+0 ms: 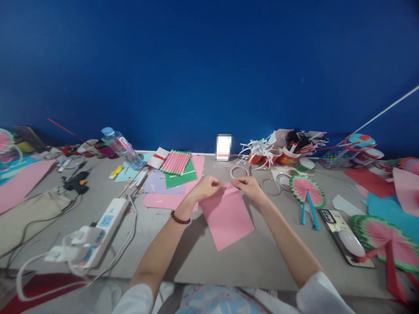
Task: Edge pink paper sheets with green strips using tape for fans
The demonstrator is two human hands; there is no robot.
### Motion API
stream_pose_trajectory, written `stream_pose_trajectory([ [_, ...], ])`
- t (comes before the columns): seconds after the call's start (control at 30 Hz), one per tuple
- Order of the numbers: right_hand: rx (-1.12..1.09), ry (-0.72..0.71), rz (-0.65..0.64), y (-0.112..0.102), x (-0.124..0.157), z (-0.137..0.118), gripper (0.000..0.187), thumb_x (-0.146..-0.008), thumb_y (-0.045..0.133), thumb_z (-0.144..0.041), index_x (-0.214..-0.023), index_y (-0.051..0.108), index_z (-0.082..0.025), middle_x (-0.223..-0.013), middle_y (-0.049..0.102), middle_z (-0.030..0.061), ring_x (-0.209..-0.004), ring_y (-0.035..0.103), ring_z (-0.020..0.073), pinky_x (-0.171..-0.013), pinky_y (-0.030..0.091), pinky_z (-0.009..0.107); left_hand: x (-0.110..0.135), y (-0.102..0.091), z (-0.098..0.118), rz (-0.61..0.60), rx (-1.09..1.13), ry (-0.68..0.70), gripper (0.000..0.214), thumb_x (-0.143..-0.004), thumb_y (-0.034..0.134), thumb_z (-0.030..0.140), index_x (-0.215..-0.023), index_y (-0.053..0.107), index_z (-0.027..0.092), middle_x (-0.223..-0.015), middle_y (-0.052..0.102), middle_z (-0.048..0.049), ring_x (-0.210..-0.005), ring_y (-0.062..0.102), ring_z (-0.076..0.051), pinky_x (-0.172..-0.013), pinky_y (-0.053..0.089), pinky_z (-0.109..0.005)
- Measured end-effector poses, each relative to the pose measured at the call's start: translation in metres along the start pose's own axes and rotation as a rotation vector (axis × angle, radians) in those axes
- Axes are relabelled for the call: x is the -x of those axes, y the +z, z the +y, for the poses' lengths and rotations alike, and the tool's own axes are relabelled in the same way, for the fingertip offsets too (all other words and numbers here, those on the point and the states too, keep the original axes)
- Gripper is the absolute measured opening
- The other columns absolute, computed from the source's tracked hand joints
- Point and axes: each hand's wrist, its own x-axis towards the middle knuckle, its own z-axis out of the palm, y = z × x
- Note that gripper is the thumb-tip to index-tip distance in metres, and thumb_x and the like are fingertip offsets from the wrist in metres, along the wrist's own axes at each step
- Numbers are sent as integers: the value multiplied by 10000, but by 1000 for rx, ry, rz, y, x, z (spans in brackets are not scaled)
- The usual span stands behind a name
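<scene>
A pink sheet of paper (pixel 227 218) is held by its far edge in front of me, over the grey table. My left hand (pixel 209 188) pinches the far left corner, fingers closed. At the far right corner my right hand (pixel 245 187) is closed on the same sheet. A narrow strip along that far edge looks folded between the two hands. Just beyond my left hand lie a pleated pink paper (pixel 177 163) with green edges, a green sheet (pixel 180 178) and a lilac sheet (pixel 160 183).
To the left are a power strip (pixel 106 231) with cables, a glue gun (pixel 77 182) and a plastic bottle (pixel 122 148). Cups of tools (pixel 290 157) stand at the back right. Rightward lie a paper fan (pixel 307 192), a phone (pixel 330 222) and a white mouse (pixel 351 243).
</scene>
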Motion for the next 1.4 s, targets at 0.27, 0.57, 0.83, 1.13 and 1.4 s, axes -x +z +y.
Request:
stream_pose_trajectory([
  [0.27,22,13,-47,-3,1,-4,409,-688,657,-556,-645,676,-150,-585,578,5,-587,499,132,-575,385,253,2,0,5,-74,-99,65,367,-735,546,457,-579,583,126,-510,414,27,-515,336,-92,-490,258,-231],
  [0.57,47,-2,-8,0,4,-8,342,-674,662,-484,-630,682,-145,-573,568,1,-574,482,126,-560,358,253,1,2,5,-95,-103,98,346,-738,492,385,-494,397,159,-515,250,43,-532,233,-82,-485,178,-231],
  [0.83,125,6,-92,2,4,-3,235,-697,659,-374,-739,718,-151,-681,639,22,-618,520,127,-568,362,241,1,5,2,-119,-120,103,308,-749,491,363,-547,525,132,-508,311,45,-526,265,-81,-471,197,-216],
  [1.13,178,-21,-6,1,4,0,262,-718,638,-411,-692,674,-153,-640,593,-2,-566,463,104,-514,317,227,1,-9,1,-223,-146,63,404,-746,566,493,-620,606,111,-520,404,32,-521,316,-85,-470,232,-215],
  [1.4,148,3,-4,3,4,-4,295,-689,650,-446,-679,649,-151,-602,537,-20,-549,419,97,-506,288,229,-4,-6,-5,-164,-114,44,396,-739,570,481,-645,646,105,-546,497,8,-538,390,-101,-512,304,-226],
])
